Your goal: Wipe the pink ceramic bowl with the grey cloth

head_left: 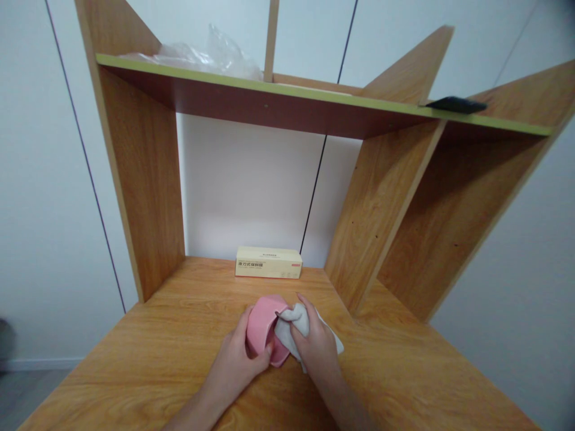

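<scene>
A pink bowl (260,325) with faceted sides is held tilted just above the desk, its opening turned toward the right. My left hand (236,354) is closed around its left side, with the thumb over the rim. In my right hand (318,347) is a bunched pale grey cloth (291,328), gripped between thumb and fingers. Part of the cloth touches the bowl's rim, and a loose end hangs out to the right of the hand. Much of the bowl's inside is hidden by the cloth and my left thumb.
Behind the hands, a cream cling film box (268,263) lies on the wooden desk (148,353). Upright panels and a shelf (269,99) rise at the back. On the shelf are a clear plastic bag (202,57) and a dark flat object (456,105).
</scene>
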### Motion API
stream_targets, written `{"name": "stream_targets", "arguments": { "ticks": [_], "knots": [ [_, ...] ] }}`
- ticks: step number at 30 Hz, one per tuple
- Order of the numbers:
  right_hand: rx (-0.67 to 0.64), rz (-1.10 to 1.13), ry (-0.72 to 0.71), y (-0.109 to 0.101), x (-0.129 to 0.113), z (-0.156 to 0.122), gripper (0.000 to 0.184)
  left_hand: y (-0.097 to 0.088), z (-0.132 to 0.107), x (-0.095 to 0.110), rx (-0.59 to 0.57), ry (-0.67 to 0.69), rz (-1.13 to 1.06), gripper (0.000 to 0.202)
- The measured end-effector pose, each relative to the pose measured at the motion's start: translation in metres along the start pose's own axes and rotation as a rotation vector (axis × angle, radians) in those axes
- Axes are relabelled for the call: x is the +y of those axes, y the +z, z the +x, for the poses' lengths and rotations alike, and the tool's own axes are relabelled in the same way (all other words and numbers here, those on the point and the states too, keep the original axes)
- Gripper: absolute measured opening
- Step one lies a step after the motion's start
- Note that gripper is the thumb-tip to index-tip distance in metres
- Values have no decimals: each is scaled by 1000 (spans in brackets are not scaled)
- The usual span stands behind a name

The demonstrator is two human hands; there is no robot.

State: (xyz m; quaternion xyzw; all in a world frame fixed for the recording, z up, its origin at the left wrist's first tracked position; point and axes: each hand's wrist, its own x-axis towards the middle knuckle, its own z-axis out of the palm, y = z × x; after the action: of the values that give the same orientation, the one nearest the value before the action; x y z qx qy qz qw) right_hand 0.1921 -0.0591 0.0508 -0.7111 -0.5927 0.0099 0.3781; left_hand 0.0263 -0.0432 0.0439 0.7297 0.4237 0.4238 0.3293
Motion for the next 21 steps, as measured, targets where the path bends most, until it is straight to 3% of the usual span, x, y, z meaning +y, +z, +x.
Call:
{"name": "stream_targets", "arguments": {
  "ticks": [3, 7, 10, 21],
  "knots": [
    [29, -52, -50, -1, 0, 0, 54, -1, -1, 2, -3, 18, 77, 59],
    [-104, -69, 29, 2, 3, 1, 56, -3, -3, 10, -45, 30, 174, 66],
    [-170, 44, 86, 6, 5, 2, 56, -5, -4, 15, -77, 49, 206, 69],
    [-134, 370, 79, 14, 13, 4, 33, -1, -1, -4, -87, 19, 1, 80]
  ]
}}
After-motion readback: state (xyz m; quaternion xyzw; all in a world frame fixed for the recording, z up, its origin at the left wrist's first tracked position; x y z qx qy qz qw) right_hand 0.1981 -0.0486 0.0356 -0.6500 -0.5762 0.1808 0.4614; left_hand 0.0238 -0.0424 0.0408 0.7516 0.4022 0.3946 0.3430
